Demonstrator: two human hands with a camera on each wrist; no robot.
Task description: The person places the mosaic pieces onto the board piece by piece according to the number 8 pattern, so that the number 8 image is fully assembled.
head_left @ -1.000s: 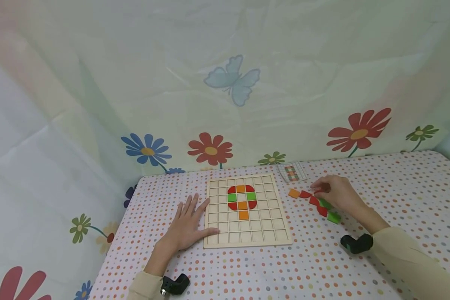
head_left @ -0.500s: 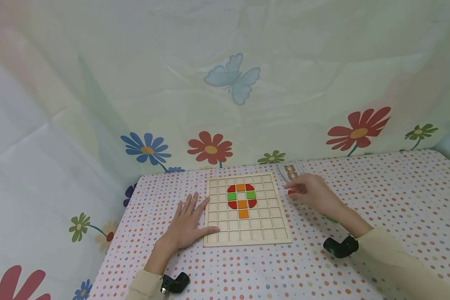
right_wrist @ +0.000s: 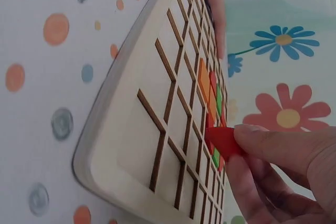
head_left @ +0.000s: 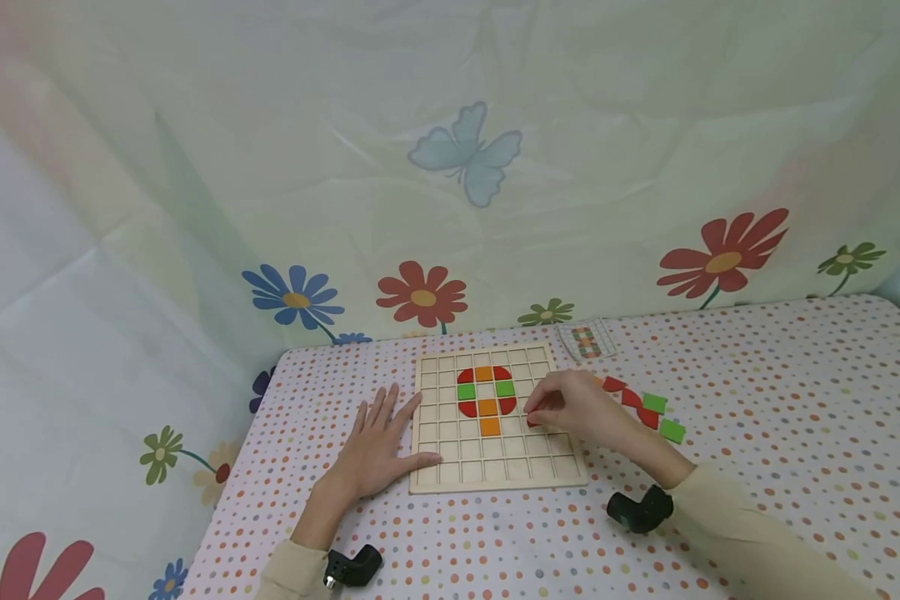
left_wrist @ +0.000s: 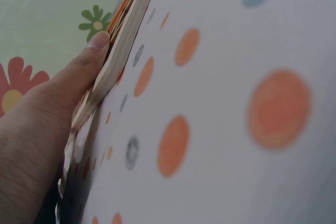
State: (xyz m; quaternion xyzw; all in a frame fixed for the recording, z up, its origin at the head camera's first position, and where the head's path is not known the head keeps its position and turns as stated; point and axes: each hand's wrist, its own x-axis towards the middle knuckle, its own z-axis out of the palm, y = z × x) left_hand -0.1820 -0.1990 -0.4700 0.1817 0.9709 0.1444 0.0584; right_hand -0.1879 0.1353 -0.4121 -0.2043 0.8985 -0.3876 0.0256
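We see that the right hand (head_left: 573, 405) has moved from the loose pieces (head_left: 652, 404) at the right of the frame to the board (head_left: 510, 472) at centre, its grip pinching a red piece (right_wrist: 227, 141) between thumb and fingers. We judge the fetching done and the piece not yet set in a cell. The left hand (head_left: 375, 452) has stayed spread flat at the board's left edge, grasping nothing.

The right hand hides cells at the board's right and the left end of the loose row. We cannot tell whether the red piece touches the board. The left-wrist view shows the board nearly edge-on, its cells unreadable.
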